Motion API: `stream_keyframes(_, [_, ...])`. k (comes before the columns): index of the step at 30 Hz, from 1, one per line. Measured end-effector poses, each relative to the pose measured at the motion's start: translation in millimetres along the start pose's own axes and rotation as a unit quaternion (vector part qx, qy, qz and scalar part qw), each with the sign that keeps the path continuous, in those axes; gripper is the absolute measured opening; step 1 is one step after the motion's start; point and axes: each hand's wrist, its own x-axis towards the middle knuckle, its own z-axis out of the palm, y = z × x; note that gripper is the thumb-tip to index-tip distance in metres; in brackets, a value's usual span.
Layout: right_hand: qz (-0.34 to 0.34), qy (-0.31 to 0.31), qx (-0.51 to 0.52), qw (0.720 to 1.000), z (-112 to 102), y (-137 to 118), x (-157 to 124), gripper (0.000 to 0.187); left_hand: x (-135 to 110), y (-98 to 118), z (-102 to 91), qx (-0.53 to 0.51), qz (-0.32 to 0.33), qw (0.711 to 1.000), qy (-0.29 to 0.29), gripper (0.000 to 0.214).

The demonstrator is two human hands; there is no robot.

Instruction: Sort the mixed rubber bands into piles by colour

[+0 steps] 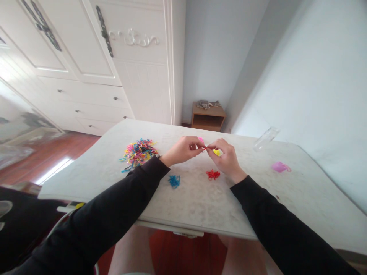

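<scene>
On the table (186, 206), leftmost: mixed bands (140, 151), heaped; blue bands (174, 181), set apart, presumably keeping colours unmixed. Left hand (185, 149): fingertips closed on a slim red strand (204, 148), likely for fine control. Red bands (213, 175), nearer side. Right hand (226, 156): narrow pinch, same strand. Clear container (266, 139), farther right.

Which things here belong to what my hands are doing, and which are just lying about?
Likely the job:
pinched red band
mixed pile
blue pile
red pile
yellow pieces
pink pieces

Likely just lying about:
clear container
lilac item
cloth on wooden stand
</scene>
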Motion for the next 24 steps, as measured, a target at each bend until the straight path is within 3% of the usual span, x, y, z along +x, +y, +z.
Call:
stream_keyframes(15, [0.070,-0.046,0.008,0.996,-16.4,0.6,3.8,0.017,0.6,-2.2,-2.2,-0.051,-0.041,0.998,0.006,0.016])
stream_keyframes(24, [0.110,-0.242,0.012,0.964,-31.9,6.7,2.3,0.008,-1.0,-4.6,-1.6,0.009,-0.038,0.999,-0.013,0.013])
